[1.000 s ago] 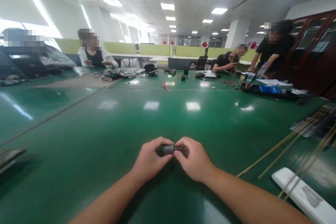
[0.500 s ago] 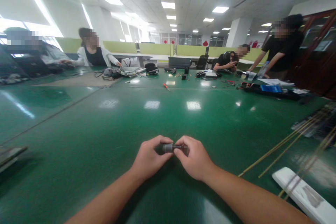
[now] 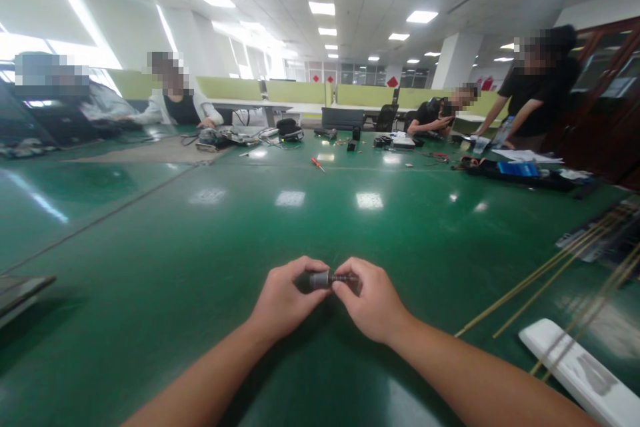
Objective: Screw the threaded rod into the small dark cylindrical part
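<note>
Between my two hands, just above the green table, lies a small grey metal cylinder with a thinner, ridged dark shaft extending to its right. My left hand is closed around the cylinder, thumb below and index finger above. The shaft is pinched by my right hand, whose fingers hide its far end. The fingertips of both hands nearly meet where cylinder and shaft join. I cannot make out the exact kind of part.
Thin wooden sticks and a white elongated case lie at the right. A red screwdriver rests farther back. A flat board-like object sits at the left edge. Several people are around the table's far side, among cables, devices and a black tray.
My hands and the metal part stay almost in place. At the far left, a person in a white top has drawn a hand back from the items on the table.
</note>
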`<state>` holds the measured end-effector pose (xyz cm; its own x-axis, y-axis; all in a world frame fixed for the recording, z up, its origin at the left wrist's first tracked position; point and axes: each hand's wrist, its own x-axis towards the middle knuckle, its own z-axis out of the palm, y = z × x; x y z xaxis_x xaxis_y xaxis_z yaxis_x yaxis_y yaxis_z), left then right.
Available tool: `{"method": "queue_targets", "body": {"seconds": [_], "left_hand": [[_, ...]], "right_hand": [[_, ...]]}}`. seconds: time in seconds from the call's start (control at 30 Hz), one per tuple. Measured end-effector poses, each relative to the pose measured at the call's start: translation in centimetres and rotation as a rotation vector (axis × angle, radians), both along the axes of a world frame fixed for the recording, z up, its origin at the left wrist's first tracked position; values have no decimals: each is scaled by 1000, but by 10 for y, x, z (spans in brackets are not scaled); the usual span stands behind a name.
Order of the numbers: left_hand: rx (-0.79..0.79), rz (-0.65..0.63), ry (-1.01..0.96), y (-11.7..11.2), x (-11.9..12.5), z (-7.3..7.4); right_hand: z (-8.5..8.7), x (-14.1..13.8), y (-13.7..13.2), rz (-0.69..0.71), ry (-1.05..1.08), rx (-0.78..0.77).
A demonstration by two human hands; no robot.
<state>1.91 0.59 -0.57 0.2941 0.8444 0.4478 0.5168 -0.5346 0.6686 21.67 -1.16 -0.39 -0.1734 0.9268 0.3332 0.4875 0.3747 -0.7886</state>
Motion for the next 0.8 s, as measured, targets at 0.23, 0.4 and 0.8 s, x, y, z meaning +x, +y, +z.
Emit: {"method": "queue_targets", "body": {"seconds": [0.23, 0.4, 0.8], "left_hand": [[31, -1, 0, 1, -1, 1], [29, 10, 4, 1, -1, 0], [21, 17, -3, 0, -2, 3]], "right_hand": [[1, 0, -1, -1, 9, -15], [0, -1, -2, -1, 15, -16], [-2, -2, -1, -20, 6, -17]]}}
